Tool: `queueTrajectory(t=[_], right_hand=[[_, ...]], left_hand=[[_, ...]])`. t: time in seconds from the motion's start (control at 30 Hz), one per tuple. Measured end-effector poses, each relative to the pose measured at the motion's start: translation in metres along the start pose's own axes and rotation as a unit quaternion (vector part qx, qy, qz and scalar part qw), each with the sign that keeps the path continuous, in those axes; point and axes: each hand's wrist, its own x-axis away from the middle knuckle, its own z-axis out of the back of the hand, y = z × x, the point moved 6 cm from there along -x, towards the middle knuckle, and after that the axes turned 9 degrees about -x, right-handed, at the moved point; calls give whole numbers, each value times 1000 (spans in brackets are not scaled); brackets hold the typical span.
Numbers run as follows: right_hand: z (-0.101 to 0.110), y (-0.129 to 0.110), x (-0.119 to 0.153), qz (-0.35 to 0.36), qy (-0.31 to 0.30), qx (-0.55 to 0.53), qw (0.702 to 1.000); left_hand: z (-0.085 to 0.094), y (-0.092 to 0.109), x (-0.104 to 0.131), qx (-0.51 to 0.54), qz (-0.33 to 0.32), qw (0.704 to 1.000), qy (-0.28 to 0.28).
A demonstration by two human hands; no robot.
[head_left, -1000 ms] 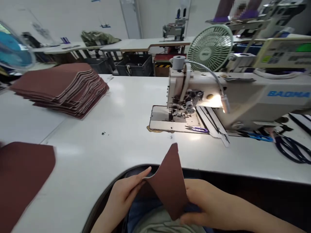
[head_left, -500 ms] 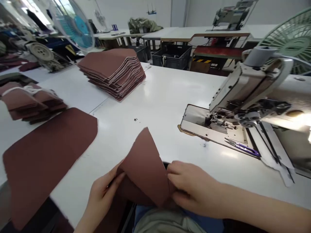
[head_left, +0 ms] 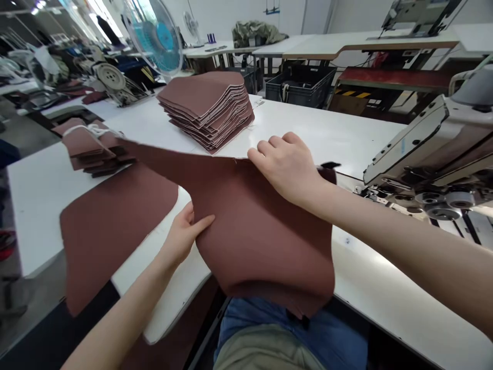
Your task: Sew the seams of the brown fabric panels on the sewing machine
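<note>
A large brown fabric piece (head_left: 262, 231) hangs spread between my hands above the table's front edge, its lower end over my lap. My right hand (head_left: 287, 164) grips its top edge with curled fingers. Lower on the left side, my left hand (head_left: 188, 228) pinches the piece's edge, thumb on the near face and fingers partly hidden behind. Another flat brown piece (head_left: 115, 226) lies on the table to the left, its near end hanging past the edge. Beyond my hands is a tall stack of brown pieces (head_left: 208, 108).
A sewing machine (head_left: 435, 149) stands at the right on the white table (head_left: 308, 123). Tied brown bundles (head_left: 92, 146) lie at the left. Farther back are a blue fan (head_left: 157, 38), a dark crate (head_left: 300, 85) and another machine (head_left: 416, 18).
My right hand has risen and moved forward, opening the folded piece into a wide sheet. My left hand is slightly higher and still holds it. The view has turned left.
</note>
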Motion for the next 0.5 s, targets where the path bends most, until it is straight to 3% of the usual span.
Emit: queueTrajectory(t=[0.07, 0.13, 0.17, 0.2, 0.27, 0.37, 0.5], right_hand=[[-4, -12, 19, 10, 55, -8, 998], [-12, -43, 52, 68, 106, -52, 991], [-19, -61, 70, 102, 103, -92, 985], [-30, -78, 86, 127, 66, -137, 980], [-58, -93, 108, 87, -49, -204, 974], [-87, -75, 112, 16, -149, -181, 972], [-100, -9, 93, 10, -215, -113, 970]], left_hand=[[-2, -15, -28, 41, 23, 999, 24], [0, -28, -46, 52, 27, 995, 83], [1, -32, -52, 56, 20, 993, 103], [1, -34, -55, 59, 7, 991, 116], [0, -32, -57, 42, -29, 991, 125], [-2, -27, -50, -37, -29, 995, 85], [1, -31, -27, -111, 74, 991, 3]])
